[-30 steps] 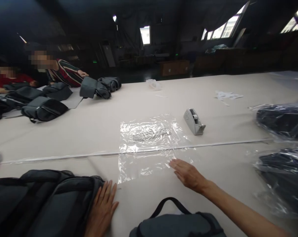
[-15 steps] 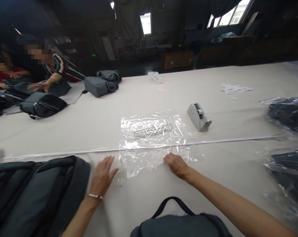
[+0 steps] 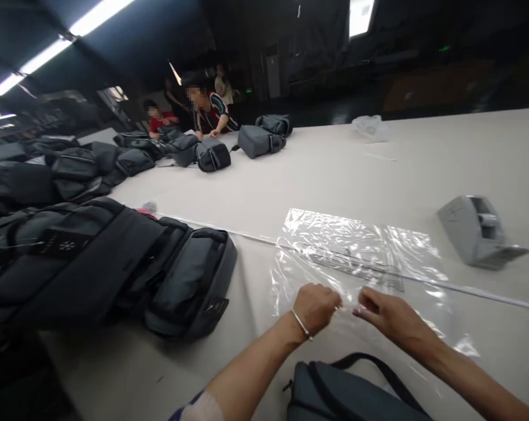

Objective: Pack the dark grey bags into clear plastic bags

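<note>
A clear plastic bag (image 3: 335, 234) with a printed text box lies on the pale table in front of me. My left hand (image 3: 319, 307) is closed, its fingers pinching the bag's near edge. Close beside it, my right hand (image 3: 381, 310) also pinches that edge, thumb against bent fingers. Between the hands the plastic is drawn together a little. Just below my hands, a dark grey backpack (image 3: 347, 394) with a black top handle sits at the table's near side, partly cut off by the picture's bottom.
A grey tape dispenser (image 3: 470, 234) stands to the right of the bag. Dark backpacks (image 3: 189, 280) are lined up on the left, with many more behind. Crumpled white plastic (image 3: 372, 127) lies farther back. Co-workers (image 3: 209, 111) handle backpacks across the table.
My view has turned left. The left hand, spread and apart from the bag before, has come over to its near edge and closed on it beside the right hand.
</note>
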A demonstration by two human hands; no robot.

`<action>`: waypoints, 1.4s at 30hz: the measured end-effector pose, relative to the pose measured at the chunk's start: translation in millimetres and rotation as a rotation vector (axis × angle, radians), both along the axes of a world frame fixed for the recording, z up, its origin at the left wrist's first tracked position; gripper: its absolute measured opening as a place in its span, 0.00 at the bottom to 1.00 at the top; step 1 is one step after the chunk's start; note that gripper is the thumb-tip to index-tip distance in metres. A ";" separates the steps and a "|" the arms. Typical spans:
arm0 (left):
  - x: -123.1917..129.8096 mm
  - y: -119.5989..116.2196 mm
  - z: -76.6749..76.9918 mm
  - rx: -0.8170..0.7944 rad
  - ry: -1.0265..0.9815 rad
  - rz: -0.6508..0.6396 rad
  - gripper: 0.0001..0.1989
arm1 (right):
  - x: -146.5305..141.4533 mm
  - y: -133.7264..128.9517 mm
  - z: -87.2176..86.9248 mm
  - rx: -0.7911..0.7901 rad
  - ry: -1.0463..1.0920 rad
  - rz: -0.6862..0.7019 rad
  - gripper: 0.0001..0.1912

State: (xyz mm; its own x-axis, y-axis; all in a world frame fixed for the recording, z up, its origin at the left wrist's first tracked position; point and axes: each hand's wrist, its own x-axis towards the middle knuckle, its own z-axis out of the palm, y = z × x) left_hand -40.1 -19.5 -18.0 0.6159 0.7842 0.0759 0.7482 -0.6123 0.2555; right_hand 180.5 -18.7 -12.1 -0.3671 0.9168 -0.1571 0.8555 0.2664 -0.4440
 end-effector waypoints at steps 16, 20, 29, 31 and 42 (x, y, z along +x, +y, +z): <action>-70.7 -14.7 4.4 -0.181 -0.017 0.231 0.08 | 67.7 -72.4 25.3 0.017 -0.340 -0.216 0.05; -104.9 -17.7 -1.8 -0.306 -0.149 0.565 0.08 | 109.0 -108.9 9.6 -0.005 -0.146 -0.518 0.05; -105.5 1.1 5.0 -0.715 -0.988 0.833 0.07 | 130.1 -118.3 -4.1 -0.177 0.787 -0.991 0.08; -103.0 10.4 7.2 -0.654 -1.137 0.858 0.10 | 134.5 -99.9 1.8 -0.180 0.961 -1.007 0.10; -101.6 -77.4 -32.6 -0.385 -0.729 0.810 0.15 | 105.9 -88.6 -27.3 -0.233 0.920 -0.858 0.20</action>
